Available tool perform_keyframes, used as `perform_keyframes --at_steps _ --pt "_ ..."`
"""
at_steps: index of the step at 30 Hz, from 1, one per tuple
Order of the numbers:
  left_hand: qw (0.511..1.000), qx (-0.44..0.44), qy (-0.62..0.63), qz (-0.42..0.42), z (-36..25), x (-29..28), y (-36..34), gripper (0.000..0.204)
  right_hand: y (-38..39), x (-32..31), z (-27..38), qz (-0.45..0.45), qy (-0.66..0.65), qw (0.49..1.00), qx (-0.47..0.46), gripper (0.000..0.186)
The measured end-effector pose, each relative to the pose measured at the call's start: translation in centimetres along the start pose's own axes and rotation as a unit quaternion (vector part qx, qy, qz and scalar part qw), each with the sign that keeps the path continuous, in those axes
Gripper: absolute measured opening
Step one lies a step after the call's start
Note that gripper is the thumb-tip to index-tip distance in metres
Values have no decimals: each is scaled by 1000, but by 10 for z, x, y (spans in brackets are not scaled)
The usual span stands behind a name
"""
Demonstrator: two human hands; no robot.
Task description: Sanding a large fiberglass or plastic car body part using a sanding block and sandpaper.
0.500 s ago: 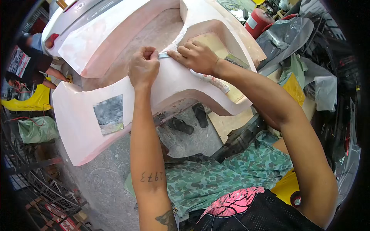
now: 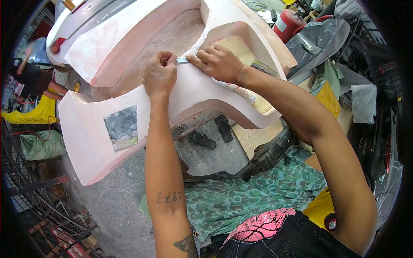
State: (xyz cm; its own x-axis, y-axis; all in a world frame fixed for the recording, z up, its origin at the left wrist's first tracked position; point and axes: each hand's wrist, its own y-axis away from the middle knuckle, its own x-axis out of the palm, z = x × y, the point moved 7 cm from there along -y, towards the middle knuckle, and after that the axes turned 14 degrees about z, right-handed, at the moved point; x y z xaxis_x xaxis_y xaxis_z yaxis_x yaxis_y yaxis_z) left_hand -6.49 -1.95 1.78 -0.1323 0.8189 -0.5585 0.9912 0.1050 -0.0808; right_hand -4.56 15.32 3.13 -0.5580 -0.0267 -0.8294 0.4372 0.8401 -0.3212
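A pale pink, primer-like moulded body panel (image 2: pixel 77 142) spans the middle of the view. My left hand (image 2: pixel 159 73), fingers closed, grips one end of a thin light-grey strip (image 2: pixel 182 60) lying at the curved edge of the panel's opening. The curled fingers of my right hand (image 2: pixel 220 64) hold the strip's other end, index fingertip pressed on it. A dark, smudged square sheet (image 2: pixel 120 127) lies on the panel left of my left forearm. A whitish rolled piece (image 2: pixel 241 93) is partly hidden below my right hand.
Another person (image 2: pixel 30 81) stands at the left near a yellow panel (image 2: pixel 34 109). A red cylinder (image 2: pixel 288 26), plastic sheeting (image 2: pixel 318 38) and a green-and-yellow pile (image 2: pixel 327 99) sit at the right. Dark sandals (image 2: pixel 202 139) lie on the floor below the panel; metal racks (image 2: pixel 43 206) are lower left.
Both hands have shifted very slightly up along with the strip. The person at the left has moved and now shows a hand raised higher.
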Motion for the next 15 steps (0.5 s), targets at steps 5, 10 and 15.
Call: perform_keyframes --at_steps 5,10,15 --pt "1000 -3 -3 8 -3 0 1 18 0 -2 0 12 14 1000 -4 44" --pt "1000 13 3 12 -8 0 3 19 5 -4 -1 5 12 1000 -24 44" --pt "1000 19 7 7 -3 -1 2 18 0 -7 -1 -6 0 1000 -24 42"
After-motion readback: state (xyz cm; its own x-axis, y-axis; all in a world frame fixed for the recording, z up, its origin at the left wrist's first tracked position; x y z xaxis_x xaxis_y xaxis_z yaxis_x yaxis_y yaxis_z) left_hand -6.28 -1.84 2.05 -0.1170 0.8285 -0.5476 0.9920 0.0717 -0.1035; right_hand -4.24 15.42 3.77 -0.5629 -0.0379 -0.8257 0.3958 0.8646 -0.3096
